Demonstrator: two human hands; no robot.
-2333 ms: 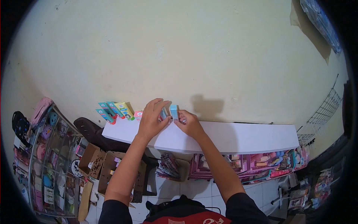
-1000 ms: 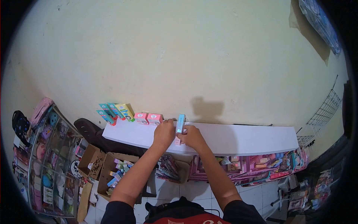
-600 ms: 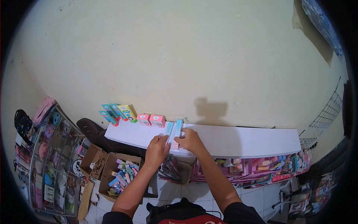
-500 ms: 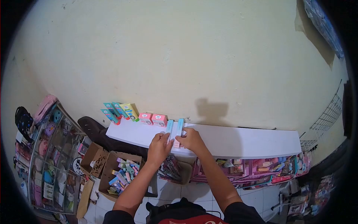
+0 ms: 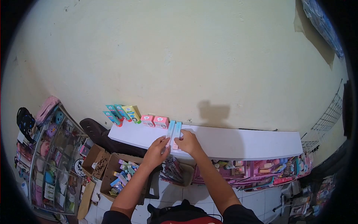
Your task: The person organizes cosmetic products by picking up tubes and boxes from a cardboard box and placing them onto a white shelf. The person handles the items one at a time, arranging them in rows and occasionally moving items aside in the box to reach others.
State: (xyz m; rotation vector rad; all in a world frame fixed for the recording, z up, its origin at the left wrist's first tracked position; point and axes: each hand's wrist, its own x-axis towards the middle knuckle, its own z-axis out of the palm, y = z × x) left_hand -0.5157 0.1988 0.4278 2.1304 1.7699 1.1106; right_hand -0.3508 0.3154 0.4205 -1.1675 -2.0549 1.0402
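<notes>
Two slim pale-blue boxes with pinkish lower ends are side by side on the white shelf top. My left hand (image 5: 157, 150) has its thumb and fingers at the lower end of the left slim box (image 5: 170, 129). The right slim box (image 5: 178, 129) is pinched at its lower part by my right hand (image 5: 189, 142), with the fingertips along its right side. Just left of them stand two pink boxes (image 5: 161, 121). Farther left are a yellow tube (image 5: 132, 113) and several teal tubes (image 5: 113, 118) with orange-red caps.
The white shelf top (image 5: 261, 143) runs along the wall. Below it are pink baskets (image 5: 257, 170) of goods and a bin (image 5: 186, 174) of packets. A cardboard box (image 5: 116, 168) of small colourful boxes stands lower left, near a glass display case (image 5: 52, 164).
My right hand has brought the right slim box slightly down and left, closer to the left one. Their top ends now nearly line up. The camera view has shifted a little.
</notes>
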